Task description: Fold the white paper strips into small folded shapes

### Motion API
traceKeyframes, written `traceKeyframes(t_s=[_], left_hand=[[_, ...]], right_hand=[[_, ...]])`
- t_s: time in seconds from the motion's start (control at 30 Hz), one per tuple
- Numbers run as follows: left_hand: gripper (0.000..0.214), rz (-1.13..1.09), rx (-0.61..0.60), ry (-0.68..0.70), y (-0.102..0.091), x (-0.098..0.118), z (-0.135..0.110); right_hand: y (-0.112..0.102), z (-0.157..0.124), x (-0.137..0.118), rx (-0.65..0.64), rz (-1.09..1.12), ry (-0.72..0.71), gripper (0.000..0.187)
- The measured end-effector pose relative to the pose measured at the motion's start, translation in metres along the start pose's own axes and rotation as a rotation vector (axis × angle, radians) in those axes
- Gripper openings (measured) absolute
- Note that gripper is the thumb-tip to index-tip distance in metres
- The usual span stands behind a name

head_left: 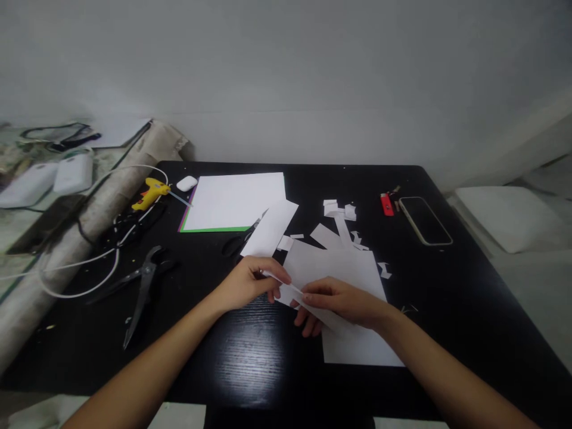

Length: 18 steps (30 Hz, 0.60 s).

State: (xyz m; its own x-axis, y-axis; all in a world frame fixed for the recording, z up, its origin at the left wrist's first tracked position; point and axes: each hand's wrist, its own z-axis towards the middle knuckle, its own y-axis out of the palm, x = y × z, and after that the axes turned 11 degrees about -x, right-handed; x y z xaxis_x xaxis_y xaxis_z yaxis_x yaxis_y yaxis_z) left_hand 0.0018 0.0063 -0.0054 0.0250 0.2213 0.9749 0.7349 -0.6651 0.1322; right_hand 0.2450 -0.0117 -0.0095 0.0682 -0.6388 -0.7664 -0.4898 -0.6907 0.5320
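I hold a narrow piece of white paper [295,289] out in front of me, just above the near part of the black table [473,333]. My left hand [250,280] pinches its left end between thumb and fingers; my right hand [342,302] is closed on the other end, thumb on top, the remaining fingers curled beneath. Under my right hand lie loose white sheets [357,353], with cut scraps [343,229] just beyond. Past my left hand a white strip [270,229] partly covers black-handled scissors [230,245] – beside it, a paper stack [236,199] shows green and purple edges. Farther left are a yellow glue gun [152,193] and dark shears [145,280]. To the right, a red lighter [386,204] sits near a dark-screened phone [424,220] – any lettering on them is too small to read.
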Motion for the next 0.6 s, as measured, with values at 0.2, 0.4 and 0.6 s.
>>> traceKeyframes(t_s=[0.2, 0.4, 0.6], left_hand=[[0.028, -0.011, 0.018, -0.021, 0.001, -0.002, 0.002], [0.027, -0.016, 0.092, -0.103, 0.007, -0.010, 0.007], [0.031, -0.016, 0.075, -0.121, 0.012, -0.013, 0.007]], right_hand=[[0.005, 0.004, 0.002, 0.159, -0.023, -0.001, 0.037], [0.011, 0.008, 0.005, 0.224, -0.049, -0.032, 0.042], [0.013, 0.011, 0.008, 0.230, -0.073, -0.105, 0.043]])
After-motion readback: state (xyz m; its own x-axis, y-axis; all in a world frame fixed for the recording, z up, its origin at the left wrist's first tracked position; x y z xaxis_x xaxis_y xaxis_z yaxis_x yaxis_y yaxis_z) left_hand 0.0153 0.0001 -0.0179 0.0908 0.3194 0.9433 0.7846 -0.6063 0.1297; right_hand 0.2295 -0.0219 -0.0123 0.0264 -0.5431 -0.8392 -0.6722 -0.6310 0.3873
